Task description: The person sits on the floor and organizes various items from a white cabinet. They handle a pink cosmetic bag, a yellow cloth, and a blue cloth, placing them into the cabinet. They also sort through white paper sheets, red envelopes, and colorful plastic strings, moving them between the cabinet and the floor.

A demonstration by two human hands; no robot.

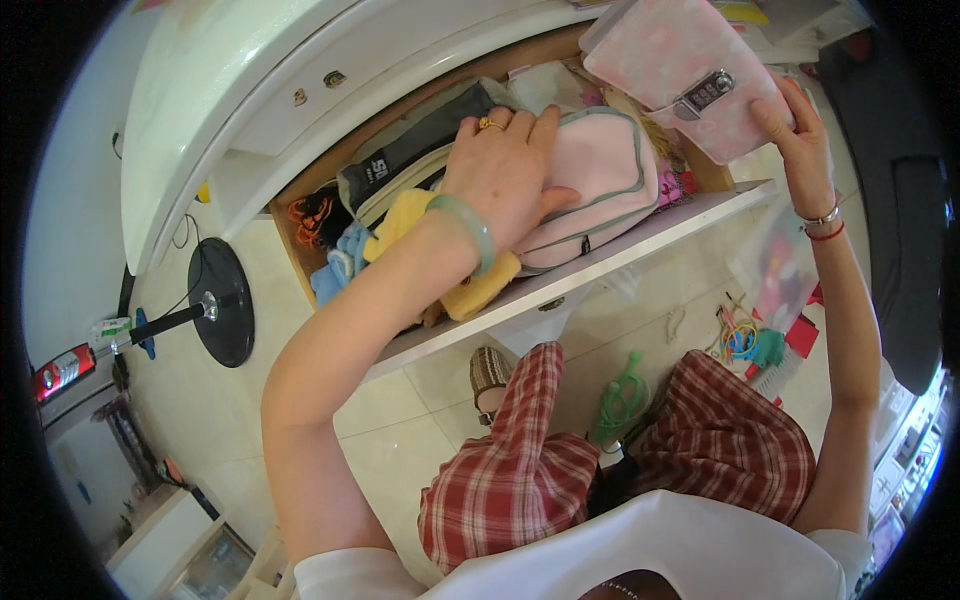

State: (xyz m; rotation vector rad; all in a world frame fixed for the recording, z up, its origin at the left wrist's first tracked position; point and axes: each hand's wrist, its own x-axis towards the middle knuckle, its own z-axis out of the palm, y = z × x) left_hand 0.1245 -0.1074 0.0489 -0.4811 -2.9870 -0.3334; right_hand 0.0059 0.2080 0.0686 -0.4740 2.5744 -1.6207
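Observation:
My right hand (800, 140) grips a pink patterned notebook (665, 70) with a combination lock on its cover, raised above the right end of a pulled-out drawer (600, 272). The thumb presses on the cover; the other fingers pass behind it. My left hand (505, 175) lies across the drawer's contents, fingers stretched out over the left end of a pale pink zip pouch (600, 165) with grey-green trim. Beside it is a dark grey fabric case (410, 155). Yellow cloth (482, 292) shows under my left wrist, and light-blue cloth (345, 255) sits further left.
Orange-and-black cords (315, 215) fill the drawer's left corner. On the tiled floor are a green coiled cord (622, 400), a clear plastic bag (775, 265) and small coloured items (745, 340). A round black stand base (222, 300) stands at left. A black padded seat (905, 230) is at right.

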